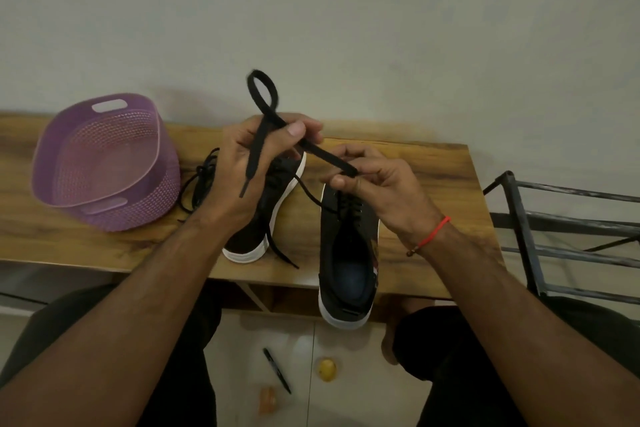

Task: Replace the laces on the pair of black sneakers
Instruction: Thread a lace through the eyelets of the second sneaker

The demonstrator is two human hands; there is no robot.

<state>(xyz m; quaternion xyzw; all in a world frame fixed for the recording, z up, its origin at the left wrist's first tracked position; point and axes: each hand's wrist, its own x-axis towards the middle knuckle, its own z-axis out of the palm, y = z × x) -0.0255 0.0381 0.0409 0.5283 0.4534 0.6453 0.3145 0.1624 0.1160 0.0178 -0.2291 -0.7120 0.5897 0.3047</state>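
Two black sneakers with white soles stand on the wooden table (433, 218). The left sneaker (263, 215) lies partly behind my left hand, with thin laces trailing off both sides. The right sneaker (348, 253) has its heel hanging over the front edge and thin laces in its eyelets. Above them I hold a flat wide black lace (263, 94) looped upward. My left hand (249, 163) pinches it near the crossing, one end dangling over my palm. My right hand (374, 184) pinches the other stretch of it between thumb and fingers.
A purple woven plastic basket (104, 163) lies tipped on the table's left part. A dark metal rack (568, 236) stands to the right of the table. On the floor below lie a pen (277, 371), a yellow round object (327, 369) and an orange object (268, 399).
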